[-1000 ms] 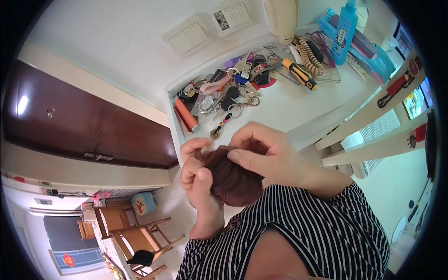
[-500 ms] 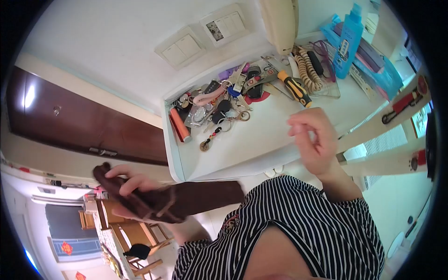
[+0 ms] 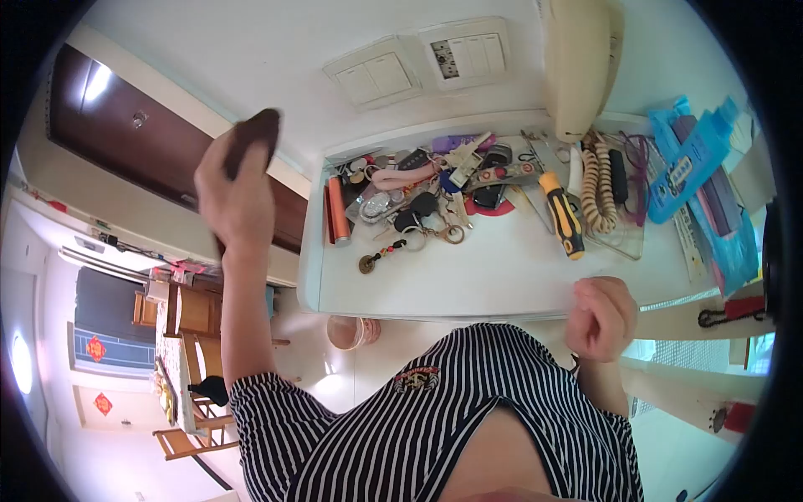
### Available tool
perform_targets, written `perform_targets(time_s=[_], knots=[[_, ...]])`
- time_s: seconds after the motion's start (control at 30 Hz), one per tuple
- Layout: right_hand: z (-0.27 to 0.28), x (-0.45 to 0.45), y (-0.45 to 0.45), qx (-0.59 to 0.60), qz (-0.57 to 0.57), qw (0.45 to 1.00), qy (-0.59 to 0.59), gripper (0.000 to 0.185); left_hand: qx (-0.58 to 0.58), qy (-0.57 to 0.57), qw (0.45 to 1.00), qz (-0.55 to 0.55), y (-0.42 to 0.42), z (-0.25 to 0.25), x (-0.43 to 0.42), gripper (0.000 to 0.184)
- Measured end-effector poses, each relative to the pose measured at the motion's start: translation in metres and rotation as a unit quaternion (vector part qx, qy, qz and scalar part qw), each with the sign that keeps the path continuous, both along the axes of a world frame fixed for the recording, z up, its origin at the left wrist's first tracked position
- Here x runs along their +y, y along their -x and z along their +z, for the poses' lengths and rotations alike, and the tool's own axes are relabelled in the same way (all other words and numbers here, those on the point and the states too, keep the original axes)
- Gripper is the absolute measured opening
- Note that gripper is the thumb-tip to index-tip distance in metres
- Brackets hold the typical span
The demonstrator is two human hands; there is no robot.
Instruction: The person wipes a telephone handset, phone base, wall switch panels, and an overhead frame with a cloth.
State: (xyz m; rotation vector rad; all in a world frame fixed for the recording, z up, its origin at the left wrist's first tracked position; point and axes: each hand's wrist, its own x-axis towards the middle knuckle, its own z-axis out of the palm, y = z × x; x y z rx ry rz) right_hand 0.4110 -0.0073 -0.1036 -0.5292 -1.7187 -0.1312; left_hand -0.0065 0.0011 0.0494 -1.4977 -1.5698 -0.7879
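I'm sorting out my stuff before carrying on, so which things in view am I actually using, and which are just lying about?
In use:
- dark brown item, in your left hand

Lying about on the white surface:
- yellow-and-black screwdriver
- keys
- orange tube
- coiled cord
- blue bottle

Bright, even indoor light with soft shadows on the white bench [image 3: 468,289]; a white glare streak crosses the dark door [image 3: 159,125], and a round light [image 3: 21,365] glows at left. Fisheye distortion bends the edges into black corners; the raised left hand [image 3: 237,188] is slightly blurred.
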Motion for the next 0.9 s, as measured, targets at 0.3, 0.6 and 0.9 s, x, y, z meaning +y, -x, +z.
perform_targets(time_s=[0.3, 0.6, 0.9], knots=[[-0.004, 0.003, -0.032, -0.053, -0.091, 0.994, 0.016, 0.033, 0.207, -0.006, 0.976, -0.061, 0.004, -0.005, 0.064, 0.035], [-0.016, 0.0, -0.03, -0.029, -0.08, 0.996, 0.016, 0.037, 0.266, 0.018, 0.962, -0.065, 0.004, -0.001, 0.078, 0.042], [-0.012, -0.001, -0.024, -0.002, -0.066, 0.997, 0.033, 0.039, 0.221, 0.029, 0.972, -0.07, -0.009, 0.003, 0.079, 0.037]])
